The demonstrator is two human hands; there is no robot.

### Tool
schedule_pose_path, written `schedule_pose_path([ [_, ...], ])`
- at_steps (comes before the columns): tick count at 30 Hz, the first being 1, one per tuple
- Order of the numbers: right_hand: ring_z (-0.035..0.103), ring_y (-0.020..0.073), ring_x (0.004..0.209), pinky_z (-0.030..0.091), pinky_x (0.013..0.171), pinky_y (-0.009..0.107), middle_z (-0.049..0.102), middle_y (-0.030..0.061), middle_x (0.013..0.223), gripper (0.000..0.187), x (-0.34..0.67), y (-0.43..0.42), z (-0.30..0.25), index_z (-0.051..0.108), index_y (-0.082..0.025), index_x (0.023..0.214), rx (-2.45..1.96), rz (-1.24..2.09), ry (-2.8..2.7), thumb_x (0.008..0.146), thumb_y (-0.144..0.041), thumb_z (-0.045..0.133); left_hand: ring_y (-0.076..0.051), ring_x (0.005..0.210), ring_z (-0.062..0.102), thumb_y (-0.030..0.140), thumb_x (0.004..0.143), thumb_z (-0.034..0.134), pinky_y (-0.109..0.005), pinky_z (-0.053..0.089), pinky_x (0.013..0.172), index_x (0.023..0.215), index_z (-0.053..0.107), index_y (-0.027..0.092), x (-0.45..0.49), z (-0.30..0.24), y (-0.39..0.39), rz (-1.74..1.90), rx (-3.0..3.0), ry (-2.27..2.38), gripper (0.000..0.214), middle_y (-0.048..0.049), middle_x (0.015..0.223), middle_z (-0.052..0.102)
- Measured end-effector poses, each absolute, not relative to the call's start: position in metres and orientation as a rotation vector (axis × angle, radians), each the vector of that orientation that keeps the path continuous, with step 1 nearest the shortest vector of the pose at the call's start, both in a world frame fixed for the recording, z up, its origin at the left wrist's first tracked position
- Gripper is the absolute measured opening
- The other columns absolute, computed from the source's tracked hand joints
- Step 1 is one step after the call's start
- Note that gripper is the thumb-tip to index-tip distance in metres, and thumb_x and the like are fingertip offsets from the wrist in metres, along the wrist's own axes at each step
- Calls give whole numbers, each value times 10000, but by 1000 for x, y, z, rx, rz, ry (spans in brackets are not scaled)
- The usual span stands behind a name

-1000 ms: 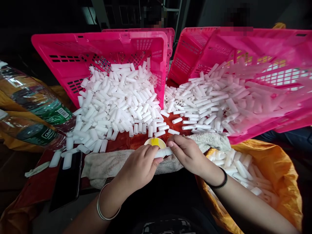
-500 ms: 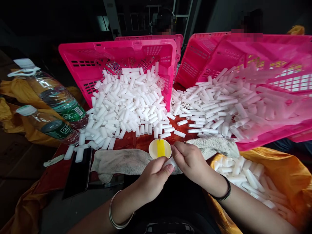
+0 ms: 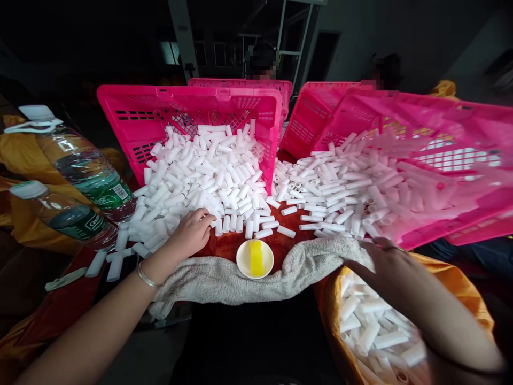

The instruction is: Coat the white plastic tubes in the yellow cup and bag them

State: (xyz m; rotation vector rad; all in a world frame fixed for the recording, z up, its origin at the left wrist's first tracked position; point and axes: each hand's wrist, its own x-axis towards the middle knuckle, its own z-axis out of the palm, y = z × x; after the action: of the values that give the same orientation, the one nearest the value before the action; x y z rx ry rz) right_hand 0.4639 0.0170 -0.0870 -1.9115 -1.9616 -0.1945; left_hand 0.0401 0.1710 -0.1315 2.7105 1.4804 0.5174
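Note:
My left hand (image 3: 192, 232) reaches forward to the near edge of a pile of short white tubes (image 3: 208, 171) spilling from the tipped left pink crate (image 3: 188, 104). Its fingers curl down onto a tube there. My right hand (image 3: 380, 256) is smeared by motion above the orange bag (image 3: 457, 278), palm down, at the right end of the grey towel (image 3: 224, 278). Its fingers do not show clearly. The bag holds several white tubes (image 3: 372, 326). A small white dish with a yellow candle (image 3: 255, 258) sits on the towel between my hands.
A second tipped pink crate (image 3: 441, 128) on the right spills longer white tubes (image 3: 344, 187) onto the red table top (image 3: 232, 243). Two water bottles (image 3: 92, 176) lie at the left. More pink crates and other people are behind.
My hands have parted: both held one tube near the dish. The left has gone forward-left to the pile; the right has swung right over the orange bag, and that tube is out of sight.

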Motion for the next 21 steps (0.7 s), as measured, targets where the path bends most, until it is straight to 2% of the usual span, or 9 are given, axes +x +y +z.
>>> schedule_pose_path([
  [3,696,292,897,521,803,396,703,171,1014,256,437,78,-92,689,-160,990,-2094,-47,-2180,974,-306,480,-342,1077,543,53,782,463,-490,470,892,1064,692,192,40,-140,195,268,2896,1509,388,-152,1165,573],
  [4,689,288,984,511,848,379,699,183,1078,274,426,99,-93,689,-141,1032,-2213,6,-2190,981,-221,432,-340,1067,540,34,781,454,-480,462,879,1035,700,194,42,-140,197,221,2933,1513,388,-154,1153,577],
  [6,691,302,1013,505,847,375,707,220,1064,291,412,134,-95,699,-91,1029,-2321,46,-2183,941,-101,422,-333,1056,534,18,804,430,-467,445,875,990,709,193,45,-138,196,180,2981,1499,378,-157,1144,586],
  [8,704,309,990,508,839,375,724,225,1011,253,406,154,-101,716,-78,985,-2364,97,-2202,886,-50,485,-328,1068,527,27,835,423,-462,430,890,980,712,197,46,-137,194,176,3003,1470,366,-154,1160,593],
  [12,698,320,1005,510,866,397,728,226,985,195,407,161,-117,723,-85,923,-2323,141,-2249,872,-57,537,-310,1066,534,38,857,439,-447,427,903,1015,713,204,44,-139,195,177,3011,1439,358,-145,1135,615],
  [16,668,329,1049,512,877,419,666,265,1135,251,406,149,-119,664,-73,1070,-2168,44,-2185,930,-87,456,-307,1077,541,19,845,446,-445,425,920,997,715,184,47,-143,199,180,3000,1457,351,-150,1137,626],
  [21,687,245,861,567,738,366,689,125,970,354,412,109,-121,475,-142,1307,-1772,96,-2001,1046,-311,306,-323,1137,539,177,888,539,-476,438,967,1051,706,206,48,-140,193,345,2930,1425,235,-136,1197,637],
])
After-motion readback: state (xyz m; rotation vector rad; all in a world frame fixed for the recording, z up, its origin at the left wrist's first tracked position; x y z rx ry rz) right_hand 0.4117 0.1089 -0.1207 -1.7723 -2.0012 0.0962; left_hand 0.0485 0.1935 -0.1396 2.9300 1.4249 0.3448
